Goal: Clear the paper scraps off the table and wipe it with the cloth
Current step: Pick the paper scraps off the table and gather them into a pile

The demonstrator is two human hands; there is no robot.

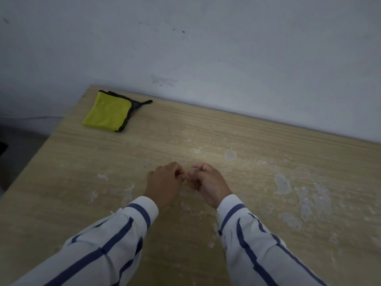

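cloth [107, 112]: folded at far corner of surface [61, 182]; soft, light, take by edge | paper scraps [282, 183]: right of cloth, thin, probably stuck flat, pick at edges | hands: left hand [165, 180], right hand [208, 182] curled, fingertips meeting; contents cannot tell

Cloth [107, 113] sits on the table [61, 182] at its far left corner, right by the wall [226, 58] behind. Left hand [165, 180] and right hand [208, 183] are mid-table, just beside each other, well apart from the cloth. Smears [282, 183] lie on the tabletop to their right.
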